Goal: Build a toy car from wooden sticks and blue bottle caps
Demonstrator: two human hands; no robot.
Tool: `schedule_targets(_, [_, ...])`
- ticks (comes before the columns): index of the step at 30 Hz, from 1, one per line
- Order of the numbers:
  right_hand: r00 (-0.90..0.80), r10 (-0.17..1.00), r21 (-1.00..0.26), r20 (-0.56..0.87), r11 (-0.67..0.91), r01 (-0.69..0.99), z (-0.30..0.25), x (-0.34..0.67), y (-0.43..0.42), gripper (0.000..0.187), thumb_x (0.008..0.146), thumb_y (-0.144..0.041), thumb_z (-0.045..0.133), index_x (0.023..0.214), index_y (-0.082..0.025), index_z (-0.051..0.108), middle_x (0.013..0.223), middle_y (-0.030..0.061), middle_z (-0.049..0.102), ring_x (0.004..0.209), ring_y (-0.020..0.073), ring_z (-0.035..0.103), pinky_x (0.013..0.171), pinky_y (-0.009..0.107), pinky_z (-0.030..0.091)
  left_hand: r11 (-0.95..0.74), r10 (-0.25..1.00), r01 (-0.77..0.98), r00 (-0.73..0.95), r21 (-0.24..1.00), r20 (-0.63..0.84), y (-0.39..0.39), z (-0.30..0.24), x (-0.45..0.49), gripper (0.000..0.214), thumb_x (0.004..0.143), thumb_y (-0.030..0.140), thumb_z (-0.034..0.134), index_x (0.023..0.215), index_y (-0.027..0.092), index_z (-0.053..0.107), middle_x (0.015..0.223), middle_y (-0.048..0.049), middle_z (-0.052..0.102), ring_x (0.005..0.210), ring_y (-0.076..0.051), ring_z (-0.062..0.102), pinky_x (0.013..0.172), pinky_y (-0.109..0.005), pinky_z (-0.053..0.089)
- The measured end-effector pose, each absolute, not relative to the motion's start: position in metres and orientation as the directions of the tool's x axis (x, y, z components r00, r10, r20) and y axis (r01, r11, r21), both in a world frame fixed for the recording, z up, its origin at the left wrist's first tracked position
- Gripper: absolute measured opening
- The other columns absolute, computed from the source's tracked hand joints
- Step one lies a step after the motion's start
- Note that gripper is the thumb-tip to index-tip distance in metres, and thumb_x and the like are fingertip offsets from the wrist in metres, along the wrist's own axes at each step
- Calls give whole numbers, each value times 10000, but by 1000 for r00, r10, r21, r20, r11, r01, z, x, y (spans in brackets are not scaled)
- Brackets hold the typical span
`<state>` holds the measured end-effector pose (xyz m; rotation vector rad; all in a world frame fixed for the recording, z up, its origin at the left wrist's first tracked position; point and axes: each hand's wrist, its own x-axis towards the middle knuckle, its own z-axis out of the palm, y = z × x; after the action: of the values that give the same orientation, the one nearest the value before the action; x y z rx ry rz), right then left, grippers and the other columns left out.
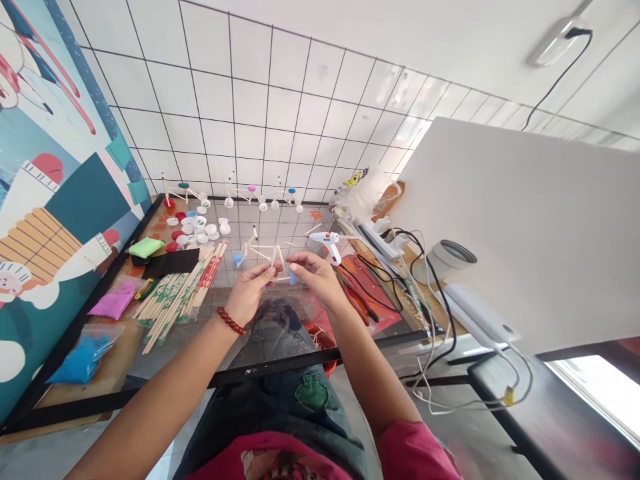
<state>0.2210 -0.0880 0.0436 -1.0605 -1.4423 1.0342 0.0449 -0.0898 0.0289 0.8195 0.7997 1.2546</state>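
Observation:
A small bicycle model [261, 251] of thin wooden sticks is held over the glass tabletop. A blue bottle cap [237, 259] sits at its left end like a wheel, and a dark-tipped stick rises near it. My left hand [251, 288], with a red bead bracelet on the wrist, pinches the lower part of the frame. My right hand [319, 281] is closed on the right end, by another blue cap [293, 277] partly covered by the fingers. Just beyond that hand lies a white glue gun [327, 244].
Finished-looking stick bicycles [245, 193] stand along the wall. On the left are loose bottle caps [200, 230], chopsticks [183, 287], a black sheet [173, 264] and clay packets [83, 355]. Cables [425, 267], a power strip [383, 239] and a tape roll [453, 257] crowd the right.

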Motion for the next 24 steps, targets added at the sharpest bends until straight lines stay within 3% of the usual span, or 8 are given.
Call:
schedule_targets(7, [-141,898,-854,417,441,278,48,215,-80,169,804,-357,738,861,-216,812,882,57,798,773,180,675,712,306,494,-33,997,-336,52,941,53,-86,20,45,429,610,518,912,899,209,843,1001,-74,789,917,-218,675,805,-343,537])
schedule_targets(12, [-88,902,-848,423,428,312,41,218,-82,166,779,-327,711,819,-207,818,823,55,801,739,185,691,747,315,536,-237,969,-142,40,961,244,-85,14,44,336,744,481,823,974,235,826,1126,-84,748,1072,-251,673,967,-399,538])
schedule_targets(16, [71,929,-873,363,313,374,44,231,-67,187,723,-353,729,772,-185,795,728,40,762,694,182,669,708,306,522,-383,918,-38,-125,923,376,-74,11,32,432,755,394,809,1163,263,752,1321,-93,643,1093,-224,648,910,-356,560])
schedule_targets(18, [90,956,-894,278,224,388,48,238,-52,190,698,-358,750,740,-174,780,701,31,746,662,173,651,657,290,501,-416,885,-19,-236,909,400,-64,9,24,410,761,375,786,1150,252,744,1288,-93,649,1094,-215,636,911,-340,553])
schedule_targets(21, [69,982,-886,177,128,446,50,245,-28,154,675,-322,779,695,-170,758,662,12,728,632,161,642,625,270,479,-369,866,-50,-383,928,323,-50,7,13,366,722,331,767,1069,218,752,1155,-86,698,1040,-211,643,883,-328,545])
schedule_targets(24, [72,982,-829,173,106,550,44,245,-11,90,704,-264,767,737,-181,774,685,9,746,668,168,676,652,267,492,-321,853,-97,-461,942,243,-42,6,8,317,691,293,742,990,189,761,1029,-77,725,975,-211,657,882,-341,541])
